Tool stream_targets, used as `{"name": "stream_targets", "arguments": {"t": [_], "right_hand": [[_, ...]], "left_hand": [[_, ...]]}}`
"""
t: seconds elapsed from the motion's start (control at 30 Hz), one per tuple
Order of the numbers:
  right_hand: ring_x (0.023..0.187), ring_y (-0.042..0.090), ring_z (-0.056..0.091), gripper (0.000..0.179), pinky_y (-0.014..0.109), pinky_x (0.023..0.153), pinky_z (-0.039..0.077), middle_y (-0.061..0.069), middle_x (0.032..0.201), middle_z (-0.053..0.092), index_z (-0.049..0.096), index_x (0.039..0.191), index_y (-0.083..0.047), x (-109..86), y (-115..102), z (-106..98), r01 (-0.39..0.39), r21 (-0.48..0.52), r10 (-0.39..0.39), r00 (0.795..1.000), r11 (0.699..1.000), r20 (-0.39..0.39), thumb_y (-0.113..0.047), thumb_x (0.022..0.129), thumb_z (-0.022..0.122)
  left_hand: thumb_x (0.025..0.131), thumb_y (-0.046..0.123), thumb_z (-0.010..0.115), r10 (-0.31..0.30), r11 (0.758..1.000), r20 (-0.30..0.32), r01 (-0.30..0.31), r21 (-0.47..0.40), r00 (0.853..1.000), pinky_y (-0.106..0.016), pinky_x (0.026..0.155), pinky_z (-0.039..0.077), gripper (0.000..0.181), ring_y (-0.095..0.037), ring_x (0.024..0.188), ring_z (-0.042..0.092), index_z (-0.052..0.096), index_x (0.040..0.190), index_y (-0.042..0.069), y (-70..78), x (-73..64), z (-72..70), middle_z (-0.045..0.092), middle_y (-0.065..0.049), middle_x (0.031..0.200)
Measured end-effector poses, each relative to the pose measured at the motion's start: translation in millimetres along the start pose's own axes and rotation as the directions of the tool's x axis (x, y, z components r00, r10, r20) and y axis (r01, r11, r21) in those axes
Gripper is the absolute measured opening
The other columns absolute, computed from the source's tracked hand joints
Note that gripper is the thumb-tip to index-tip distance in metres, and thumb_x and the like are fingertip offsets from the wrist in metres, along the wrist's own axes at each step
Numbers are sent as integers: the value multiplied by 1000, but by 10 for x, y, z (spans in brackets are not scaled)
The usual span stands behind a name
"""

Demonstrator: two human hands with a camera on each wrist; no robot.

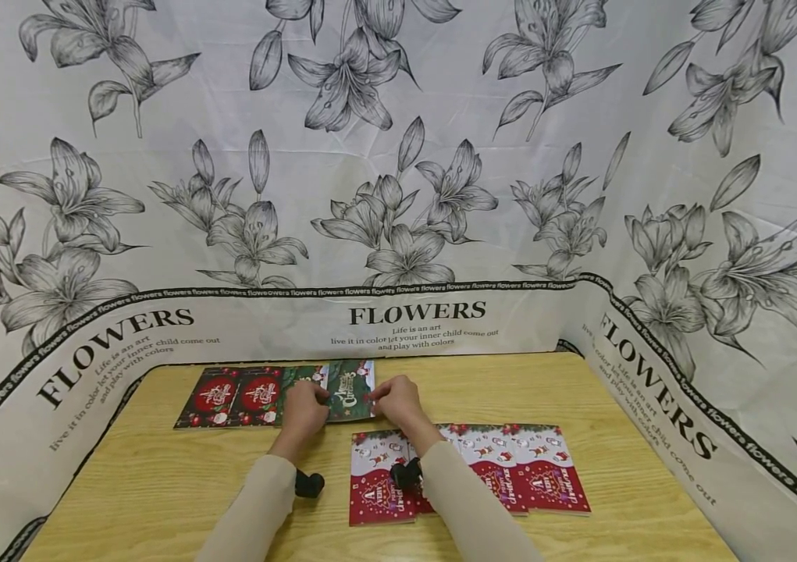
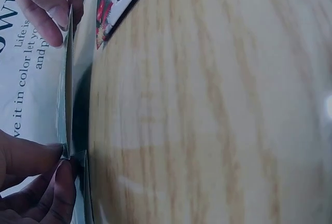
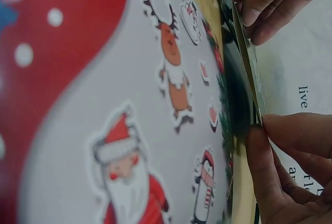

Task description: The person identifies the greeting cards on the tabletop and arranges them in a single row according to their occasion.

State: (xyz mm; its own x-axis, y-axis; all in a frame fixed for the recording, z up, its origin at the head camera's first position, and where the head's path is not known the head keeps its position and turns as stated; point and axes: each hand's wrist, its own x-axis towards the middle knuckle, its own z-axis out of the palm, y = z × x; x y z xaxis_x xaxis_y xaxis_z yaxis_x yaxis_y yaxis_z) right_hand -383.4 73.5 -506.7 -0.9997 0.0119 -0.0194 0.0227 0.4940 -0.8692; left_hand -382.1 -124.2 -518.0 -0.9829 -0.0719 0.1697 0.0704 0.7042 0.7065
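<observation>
A green Christmas card [image 1: 350, 390] is pinched at its two side edges, the left hand [image 1: 305, 406] at one and the right hand [image 1: 400, 402] at the other. In the left wrist view the card's thin edge [image 2: 68, 89] runs between both hands, thumb and fingers on either face. The right wrist view shows the right fingers [image 3: 267, 167] gripping the lower end. Beneath the left hand lies another green card [image 1: 294, 376], partly covered. Two black and red Christmas cards [image 1: 215, 394] lie left of it in the same row.
Several red and white Christmas cards [image 1: 549, 472] form an overlapping row nearer the front, partly under the right forearm. The wooden table [image 1: 159, 492] is bordered behind and at the sides by a flower-printed cloth [image 1: 440, 320]. Black wrist cameras [image 1: 310, 484] hang below the wrists.
</observation>
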Motion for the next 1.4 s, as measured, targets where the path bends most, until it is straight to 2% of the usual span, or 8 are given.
{"name": "stream_targets", "arguments": {"t": [0.27, 0.5, 0.8, 1.2, 1.4], "right_hand": [[71, 18, 64, 17, 32, 63, 54, 9, 93, 73, 81, 92, -1, -13, -1, 24, -20, -24, 20, 1000, 1000, 2, 9, 79, 82], [70, 18, 64, 18, 32, 62, 55, 10, 93, 73, 81, 92, 0, -18, -1, 35, -8, -31, 9, 1000, 999, 4, 11, 78, 80], [72, 19, 65, 18, 31, 61, 57, 12, 95, 74, 82, 91, 0, -43, -2, 58, 9, -73, -11, 1000, 997, -22, 12, 77, 80], [73, 19, 62, 17, 32, 61, 56, 10, 90, 72, 82, 85, -5, 24, 9, 101, -11, -149, 6, 999, 989, -35, 9, 75, 85], [71, 21, 62, 17, 33, 60, 56, 9, 87, 71, 81, 83, -5, 24, 14, 103, -22, -156, 17, 999, 987, -31, 9, 74, 86]], "left_hand": [[79, -12, 69, -13, 1000, 8, 13, 1, 1000, -52, 87, 59, 27, -39, 102, 70, 81, 102, -2, -27, -27, 38, 75, -18, 101], [75, -13, 70, 18, 1000, -18, -17, 12, 1000, -51, 87, 58, 28, -39, 98, 70, 80, 98, -3, -65, -18, 70, 75, -17, 96], [74, -16, 63, -6, 999, 7, 6, -51, 1000, -51, 86, 59, 34, -40, 102, 69, 80, 101, -4, -87, -24, 88, 75, -19, 99], [73, -15, 64, 2, 1000, 15, -2, -21, 1000, -52, 91, 57, 34, -40, 104, 69, 80, 101, -5, -90, -20, 86, 75, -20, 101], [75, -15, 64, 2, 1000, 24, -2, -11, 1000, -52, 91, 57, 34, -40, 104, 69, 80, 103, -4, -81, -28, 90, 75, -19, 102]]}}
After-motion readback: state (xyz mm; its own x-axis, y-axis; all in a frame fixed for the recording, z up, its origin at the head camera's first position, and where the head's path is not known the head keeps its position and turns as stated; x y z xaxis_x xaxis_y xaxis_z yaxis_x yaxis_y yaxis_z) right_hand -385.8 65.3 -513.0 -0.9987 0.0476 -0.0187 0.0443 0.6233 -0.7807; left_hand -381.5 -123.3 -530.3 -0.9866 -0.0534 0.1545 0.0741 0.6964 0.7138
